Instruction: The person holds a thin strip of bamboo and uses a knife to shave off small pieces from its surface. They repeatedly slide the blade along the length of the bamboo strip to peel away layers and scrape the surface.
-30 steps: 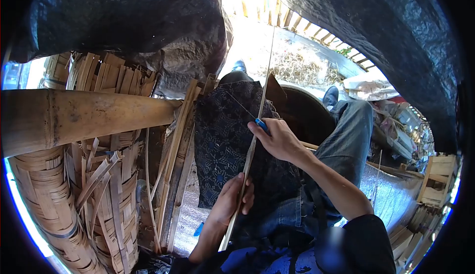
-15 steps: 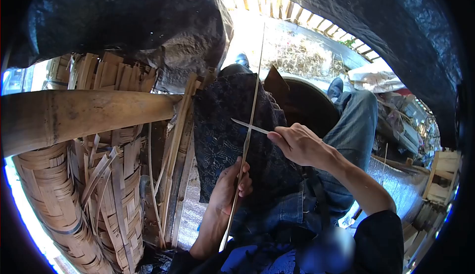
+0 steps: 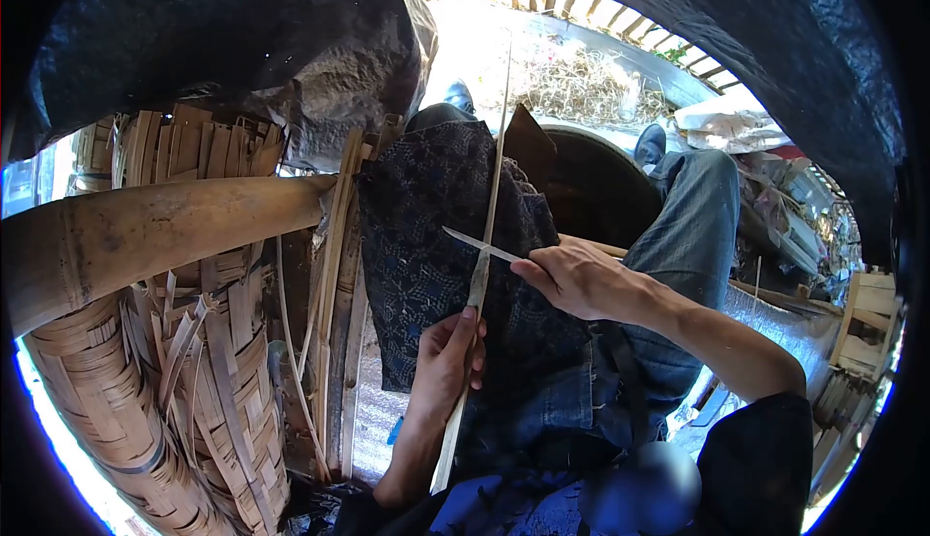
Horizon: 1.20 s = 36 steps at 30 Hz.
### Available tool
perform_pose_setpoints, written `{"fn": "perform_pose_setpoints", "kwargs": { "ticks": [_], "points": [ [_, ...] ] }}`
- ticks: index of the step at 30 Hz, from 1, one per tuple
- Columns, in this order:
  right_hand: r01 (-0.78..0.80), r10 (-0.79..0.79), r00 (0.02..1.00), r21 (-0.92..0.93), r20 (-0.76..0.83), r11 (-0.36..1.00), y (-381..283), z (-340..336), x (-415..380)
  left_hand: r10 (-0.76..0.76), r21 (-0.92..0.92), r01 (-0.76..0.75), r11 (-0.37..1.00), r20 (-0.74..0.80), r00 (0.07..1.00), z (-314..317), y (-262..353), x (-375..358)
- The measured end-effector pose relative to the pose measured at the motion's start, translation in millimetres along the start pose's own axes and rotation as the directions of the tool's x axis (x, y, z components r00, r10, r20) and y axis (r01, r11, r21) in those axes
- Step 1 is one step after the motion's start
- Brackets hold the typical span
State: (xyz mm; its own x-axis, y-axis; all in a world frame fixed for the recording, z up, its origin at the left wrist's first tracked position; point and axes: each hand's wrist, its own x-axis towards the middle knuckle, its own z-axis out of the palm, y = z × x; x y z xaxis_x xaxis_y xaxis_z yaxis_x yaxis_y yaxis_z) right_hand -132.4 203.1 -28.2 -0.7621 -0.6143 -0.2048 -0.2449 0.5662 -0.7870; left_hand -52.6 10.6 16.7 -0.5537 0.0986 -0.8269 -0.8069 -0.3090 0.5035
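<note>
Hands first. Right hand (image 3: 573,279) clenched round handle of a knife (image 3: 481,245), handle itself hidden in the fist; thin blade sticks out to the left w/ its edge laid across a bamboo strip (image 3: 481,265). Blade meets strip just above left hand (image 3: 448,362). Left hand grasps the strip lower down, fingers wrapped round it, thumb side toward the knife.

Strip is long & narrow, runs from near the person's chest at bottom of view, up btwn the hands, thin tip reaching the bright area at top. Near-upright in view, slight lean to the right at top.

Under both hands: dark patterned cloth (image 3: 426,226) draped over the left leg; strip lies over it. Right leg in jeans (image 3: 693,236) out to the right; shoes visible at far ends of both legs.

Further out, left side: thick bamboo pole (image 3: 165,236) running across, w/ a woven bamboo basket (image 3: 107,410) below it & loose bamboo slats (image 3: 334,275) standing btwn pole end and cloth. Beyond the knees, a dark round tub (image 3: 596,187), partly hidden by legs. Black tarp (image 3: 223,42) overhead left & right. Wooden crate (image 3: 862,337) at far right edge.
</note>
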Motion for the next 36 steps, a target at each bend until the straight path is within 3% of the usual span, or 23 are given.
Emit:
{"fn": "perform_pose_setpoints", "kwargs": {
  "ticks": [5, 10, 14, 16, 18, 23, 28, 30, 31, 32, 34, 36],
  "points": [
    [-0.102, 0.103, 0.991, -0.02, 0.083, 0.995, -3.9, -0.3, -0.3, 0.048, 0.243, -0.025, 0.97, -0.086, 0.995, 6.3, 9.5, -6.2],
    [-0.108, 0.104, 0.993, 0.062, 0.063, 0.992, -2.5, 6.7, 0.3, 0.085, 0.284, -0.053, 0.957, -0.103, 0.991, 5.3, 10.3, -8.0],
    [-0.08, 0.078, 0.996, 0.07, 0.035, 0.994, -8.7, 9.2, 9.1, 0.123, 0.348, -0.056, 0.936, -0.176, 0.977, 4.3, 20.2, -13.2],
    [0.037, -0.034, 0.996, 0.043, -0.076, 0.998, -9.5, 13.0, 16.7, 0.137, 0.325, -0.07, 0.943, -0.187, 0.973, 0.5, 21.9, -12.3],
    [0.022, -0.019, 0.999, 0.074, -0.044, 0.997, -9.8, 13.0, 19.5, 0.163, 0.387, -0.069, 0.92, -0.217, 0.962, 0.7, 24.1, -10.2],
    [-0.004, 0.004, 1.0, 0.082, -0.008, 0.997, -12.8, 19.1, 14.5, 0.148, 0.337, -0.074, 0.939, -0.2, 0.969, -2.7, 14.9, -14.8],
    [0.014, -0.013, 0.996, 0.007, -0.086, 1.0, -12.6, 26.2, 12.8, 0.115, 0.253, -0.067, 0.965, -0.181, 0.977, -4.6, 10.1, -18.2],
    [-0.188, 0.197, 0.977, 0.109, -0.084, 0.976, -11.6, 19.8, 22.0, 0.09, 0.236, -0.054, 0.97, -0.145, 0.985, -5.7, 2.1, -25.4],
    [-0.145, 0.149, 0.978, 0.034, -0.149, 0.989, -0.7, 15.5, 31.1, 0.067, 0.222, -0.042, 0.974, -0.11, 0.992, -6.2, -1.2, -28.3],
    [-0.169, 0.169, 0.985, -0.003, -0.026, 0.986, 7.0, 9.0, 37.4, 0.079, 0.224, -0.053, 0.973, -0.108, 0.991, -8.0, -1.0, -22.8],
    [-0.138, 0.138, 0.99, -0.018, -0.027, 0.99, 8.8, 7.6, 40.7, 0.101, 0.096, -0.094, 0.991, -0.062, 0.993, -12.1, -7.4, -20.2],
    [-0.108, 0.108, 0.994, 0.002, -0.03, 0.994, 11.3, 10.3, 43.4, 0.098, 0.101, -0.091, 0.991, -0.068, 0.993, -11.9, -5.5, -19.8]
  ]
}}
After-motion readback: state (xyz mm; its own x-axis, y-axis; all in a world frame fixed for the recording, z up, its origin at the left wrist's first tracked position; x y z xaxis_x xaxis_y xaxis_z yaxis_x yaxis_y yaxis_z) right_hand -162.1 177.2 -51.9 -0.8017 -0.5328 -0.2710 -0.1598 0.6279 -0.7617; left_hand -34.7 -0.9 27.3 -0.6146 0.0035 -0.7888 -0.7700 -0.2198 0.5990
